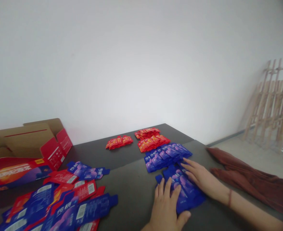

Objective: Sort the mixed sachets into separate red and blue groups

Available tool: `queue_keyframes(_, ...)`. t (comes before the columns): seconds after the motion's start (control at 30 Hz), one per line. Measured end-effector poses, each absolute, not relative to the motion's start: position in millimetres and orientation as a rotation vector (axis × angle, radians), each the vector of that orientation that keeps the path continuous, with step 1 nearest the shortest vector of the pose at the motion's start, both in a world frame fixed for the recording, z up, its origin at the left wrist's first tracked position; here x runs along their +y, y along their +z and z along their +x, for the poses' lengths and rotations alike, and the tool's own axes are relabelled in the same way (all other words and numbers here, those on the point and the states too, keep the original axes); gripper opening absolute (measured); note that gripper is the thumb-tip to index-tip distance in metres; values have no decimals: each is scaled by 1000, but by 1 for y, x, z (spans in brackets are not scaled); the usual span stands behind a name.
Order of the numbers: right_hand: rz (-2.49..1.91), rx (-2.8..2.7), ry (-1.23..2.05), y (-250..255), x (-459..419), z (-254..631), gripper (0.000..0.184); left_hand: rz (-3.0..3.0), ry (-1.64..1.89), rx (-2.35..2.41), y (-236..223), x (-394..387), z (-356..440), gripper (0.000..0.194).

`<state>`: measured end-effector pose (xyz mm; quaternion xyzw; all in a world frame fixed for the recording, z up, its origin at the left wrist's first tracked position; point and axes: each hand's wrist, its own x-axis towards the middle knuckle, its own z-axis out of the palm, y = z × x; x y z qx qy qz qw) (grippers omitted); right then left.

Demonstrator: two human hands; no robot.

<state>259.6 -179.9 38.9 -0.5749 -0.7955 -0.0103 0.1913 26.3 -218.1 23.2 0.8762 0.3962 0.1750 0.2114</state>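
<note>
Several blue-purple spouted pouches [183, 187] lie overlapping near the table's right front. My left hand [165, 203] rests with spread fingers on their left side, its fingertips close to a pouch's cap end. From the right, my right hand [199, 175] reaches over the same pouches with its fingers stretched out, touching their upper right edge. Parts of the pouches are hidden under both hands. Just beyond is a neat overlapping row of blue pouches [167, 155]. Behind that row, red pouches [153, 142] are laid out in similar rows.
A loose heap of mixed red and blue pouches [64, 208] covers the table's left front. Behind it stands an open red carton [62, 144]. A smaller red pouch row [119, 142] lies near the wall. Brown cloth [249, 178] lies along the right edge; wooden racks [273, 102] lean beyond.
</note>
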Motion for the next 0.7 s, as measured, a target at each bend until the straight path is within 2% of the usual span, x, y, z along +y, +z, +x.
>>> queue_keyframes(0.13,-1677,-2257,169,25,-184,259,53,2439,543,1109,14,-216,30,71)
queue_keyframes(0.33,-1727,-2265,119,15,-199,252,61,2401,574,1126,18,-215,39,74)
queue_keyframes(0.47,-1680,-2331,-20,7,-193,262,58,2377,570,1116,26,-220,41,77)
queue_keyframes(0.57,-1566,-2323,-240,4,-182,267,54,2374,617,1044,27,-223,34,78)
queue_keyframes(0.7,-1317,-2314,-345,25,-172,227,44,2404,784,972,33,-215,-3,61)
